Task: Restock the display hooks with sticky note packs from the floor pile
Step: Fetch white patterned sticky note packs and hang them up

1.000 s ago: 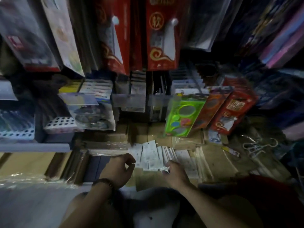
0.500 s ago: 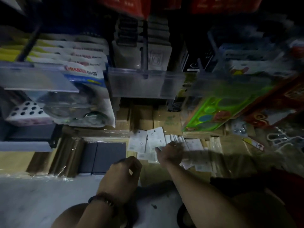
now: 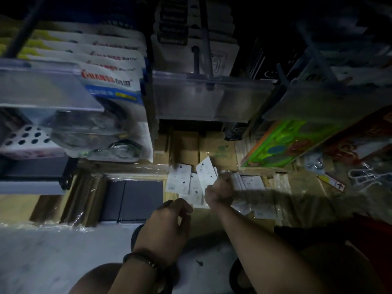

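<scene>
Here, sticky note pack (image 3: 206, 172) lengthwise toward hooks (image 3: 196, 58).

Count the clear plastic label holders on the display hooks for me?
3: a left holder, a middle holder and a right holder, side by side. Others may be hidden in the dark.

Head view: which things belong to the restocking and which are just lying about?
Job: sticky note packs on the floor; right hand gripping some; left hand beside them; display hook above.
Lying about: green stencil pack; cardboard boxes; white hangers; blue-and-white blister packs.
</scene>
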Demonstrator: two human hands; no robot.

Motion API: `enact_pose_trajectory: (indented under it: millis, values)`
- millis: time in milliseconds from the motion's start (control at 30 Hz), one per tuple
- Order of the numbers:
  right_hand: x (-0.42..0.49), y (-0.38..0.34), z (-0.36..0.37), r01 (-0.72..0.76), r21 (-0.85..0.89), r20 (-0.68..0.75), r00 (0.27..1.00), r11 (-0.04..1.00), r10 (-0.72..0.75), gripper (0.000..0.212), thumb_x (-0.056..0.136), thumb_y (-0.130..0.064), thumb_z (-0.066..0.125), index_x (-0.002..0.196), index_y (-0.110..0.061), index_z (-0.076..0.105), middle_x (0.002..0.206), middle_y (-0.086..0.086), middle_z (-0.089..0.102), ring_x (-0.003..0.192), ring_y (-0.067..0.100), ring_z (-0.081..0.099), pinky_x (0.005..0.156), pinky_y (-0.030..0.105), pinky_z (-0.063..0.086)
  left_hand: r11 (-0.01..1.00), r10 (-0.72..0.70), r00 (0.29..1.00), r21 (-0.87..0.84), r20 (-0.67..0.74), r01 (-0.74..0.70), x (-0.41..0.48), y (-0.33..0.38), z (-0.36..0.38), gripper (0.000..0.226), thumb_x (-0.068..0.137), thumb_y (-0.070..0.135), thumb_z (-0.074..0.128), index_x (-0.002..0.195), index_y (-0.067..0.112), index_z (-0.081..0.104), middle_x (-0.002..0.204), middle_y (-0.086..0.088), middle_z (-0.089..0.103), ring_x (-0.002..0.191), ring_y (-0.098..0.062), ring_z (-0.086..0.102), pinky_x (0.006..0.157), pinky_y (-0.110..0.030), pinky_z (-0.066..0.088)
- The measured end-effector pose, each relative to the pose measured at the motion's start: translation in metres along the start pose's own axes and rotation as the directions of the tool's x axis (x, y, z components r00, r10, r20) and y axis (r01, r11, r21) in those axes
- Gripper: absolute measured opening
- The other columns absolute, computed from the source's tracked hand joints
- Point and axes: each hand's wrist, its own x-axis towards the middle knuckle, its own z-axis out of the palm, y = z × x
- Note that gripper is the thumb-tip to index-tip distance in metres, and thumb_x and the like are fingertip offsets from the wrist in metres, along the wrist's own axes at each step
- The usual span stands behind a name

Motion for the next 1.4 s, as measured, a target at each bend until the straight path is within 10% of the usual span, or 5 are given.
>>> enact_pose_trajectory:
  millis: [300,500,767,933,1400]
  values:
    - [-0.041,0.024,-0.072,0.318,0.33,-0.011,0.943,0.889,-0.334,0.039,0.083,-0.037,0.064,0.121,-0.03,0.066,0.105,-0.008,0.077,0.095,0.018,0.073,0.074,0.039,0.061,0.961,-0.149,0.989,-0.233,0.013,0.148,0.003,0.013,0.008,0.029,0.102,0.04,0.064,0.13,0.038,0.055,0.126,0.007,0.07,0.104,-0.016,0.071,0.091,-0.037,0.058]
    - [-0.104,0.038,-0.125,0.438,0.56,-0.085,0.875,0.704,-0.477,0.021,0.093,-0.032,0.081,0.112,-0.027,0.076,0.099,-0.017,0.076,0.092,0.002,0.071,0.076,0.029,0.057,0.539,-0.35,0.9,-0.73,0.261,0.422,0.008,0.06,0.013,0.07,0.096,0.058,0.067,0.151,0.03,0.035,0.126,-0.001,0.065,0.12,-0.031,0.066,0.106,-0.054,0.055]
    - [-0.147,0.049,-0.152,0.52,0.656,-0.114,0.785,0.547,-0.609,0.026,0.084,-0.021,0.076,0.11,-0.024,0.076,0.106,-0.004,0.063,0.097,0.014,0.069,0.081,0.041,0.06,0.354,-0.249,0.951,-0.896,0.185,0.268,-0.003,0.079,0.035,0.021,0.105,0.021,0.063,0.115,0.003,0.064,0.103,-0.022,0.073,0.097,-0.034,0.073,0.086,-0.047,0.059]
    - [-0.15,0.056,-0.188,0.416,0.766,-0.01,0.77,0.49,-0.638,0.038,0.091,-0.042,0.067,0.128,-0.041,0.074,0.144,-0.01,0.058,0.135,-0.002,0.055,0.11,0.022,0.048,0.21,-0.115,0.978,-0.958,0.172,0.193,-0.019,0.08,0.023,0.046,0.098,0.02,0.065,0.136,-0.004,0.059,0.131,-0.032,0.067,0.119,-0.048,0.066,0.106,-0.064,0.05]
    - [-0.173,0.077,-0.271,0.408,0.773,-0.069,0.814,0.485,-0.576,0.059,0.092,-0.013,0.076,0.139,-0.048,0.067,0.144,-0.021,0.066,0.134,0.01,0.064,0.11,0.05,0.055,0.192,0.001,0.994,-0.975,0.112,0.109,-0.096,0.12,-0.012,0.056,0.091,0.011,0.072,0.143,-0.001,0.057,0.136,-0.031,0.066,0.123,-0.049,0.067,0.097,-0.058,0.059]
